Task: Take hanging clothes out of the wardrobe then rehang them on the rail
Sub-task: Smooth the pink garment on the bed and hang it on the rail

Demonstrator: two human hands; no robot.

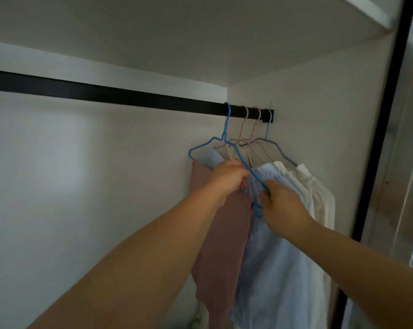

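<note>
A black rail (pixel 120 95) runs across the white wardrobe. Several wire hangers hook over its right end. The nearest, a blue hanger (pixel 226 129), carries a pink garment (pixel 222 233) and a light blue garment (pixel 271 269). My left hand (pixel 228 176) grips the cloth just under the hanger's sloping wire. My right hand (pixel 283 207) pinches the blue hanger's lower right corner over the light blue cloth. White and cream garments (pixel 312 186) hang behind on the other hangers.
The wardrobe's white back wall (pixel 82 186) spreads to the left under the bare length of rail. A white shelf (pixel 200 43) sits above. A black door frame (pixel 376 148) and a reflective sliding door (pixel 407 162) stand at the right.
</note>
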